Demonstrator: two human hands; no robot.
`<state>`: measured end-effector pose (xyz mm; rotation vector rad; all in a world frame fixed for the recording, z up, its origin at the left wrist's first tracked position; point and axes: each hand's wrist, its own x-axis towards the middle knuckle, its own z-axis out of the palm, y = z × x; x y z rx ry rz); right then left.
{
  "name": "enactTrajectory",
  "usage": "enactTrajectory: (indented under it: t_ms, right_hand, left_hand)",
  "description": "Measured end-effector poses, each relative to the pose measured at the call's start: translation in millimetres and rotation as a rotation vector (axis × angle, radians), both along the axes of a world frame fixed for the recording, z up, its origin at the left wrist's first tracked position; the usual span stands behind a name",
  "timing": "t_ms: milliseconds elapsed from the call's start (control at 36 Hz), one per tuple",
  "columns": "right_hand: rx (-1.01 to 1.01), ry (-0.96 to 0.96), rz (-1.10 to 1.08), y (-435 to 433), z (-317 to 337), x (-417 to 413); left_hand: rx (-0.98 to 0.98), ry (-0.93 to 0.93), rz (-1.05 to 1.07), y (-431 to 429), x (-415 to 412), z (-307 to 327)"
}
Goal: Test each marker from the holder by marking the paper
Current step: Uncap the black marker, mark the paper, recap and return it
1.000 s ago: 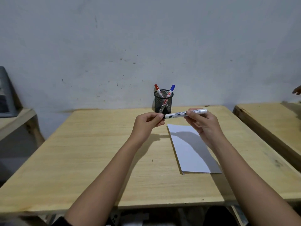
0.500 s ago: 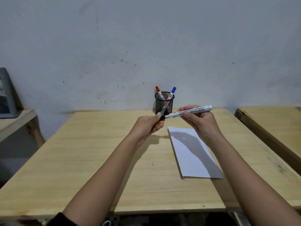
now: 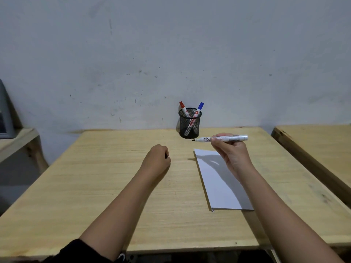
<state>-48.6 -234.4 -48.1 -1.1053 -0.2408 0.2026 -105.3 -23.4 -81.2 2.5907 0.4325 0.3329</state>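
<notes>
The right hand (image 3: 230,152) is gripping an uncapped white-barrelled black marker (image 3: 222,138) above the white paper sheet (image 3: 218,185), the fisted left hand (image 3: 156,160) apparently enclosing its cap; lowering the tip comes next.

The table (image 3: 114,186) is showing pale, matt wood with a fine grain. The paper (image 3: 218,186) is lying smooth and matt white. The holder (image 3: 189,124) is looking like black wire mesh. The marker (image 3: 228,138) is gleaming as glossy white plastic with a printed label. The wall (image 3: 171,44) is appearing matt, scuffed and speckled.
</notes>
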Motion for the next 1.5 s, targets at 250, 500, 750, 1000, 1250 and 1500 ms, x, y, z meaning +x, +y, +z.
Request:
enactTrajectory:
  t_ms: [250, 500, 750, 1000, 1250, 1500]
  right_hand:
    - [0.004, 0.072, -0.003, 0.9, 1.4, 4.1]
    - [0.066, 0.169, -0.07, -0.8, -7.4, 7.7]
    - [0.062, 0.126, -0.131, -1.8, -8.2, 16.1]
    - [-0.01, 0.2, -0.09, 37.2, -10.3, 27.4]
    - [-0.176, 0.126, -0.172, 68.3, -36.2, 26.1]
    - [-0.393, -0.049, -0.274, 67.4, -47.1, 31.4]
  left_hand:
    - [0.003, 0.068, -0.039, 5.6, 1.6, -3.7]
    - [0.009, -0.272, -0.205, -17.3, -0.7, 3.6]
    - [-0.072, -0.094, -0.463, -60.5, -5.7, -6.9]
    - [-0.049, 0.013, -0.448, -52.3, -18.9, -17.8]
    - [-0.043, 0.046, -0.421, -53.7, -22.0, -25.3]
    - [-0.1, 0.045, -0.394, -53.0, -20.2, -31.7]
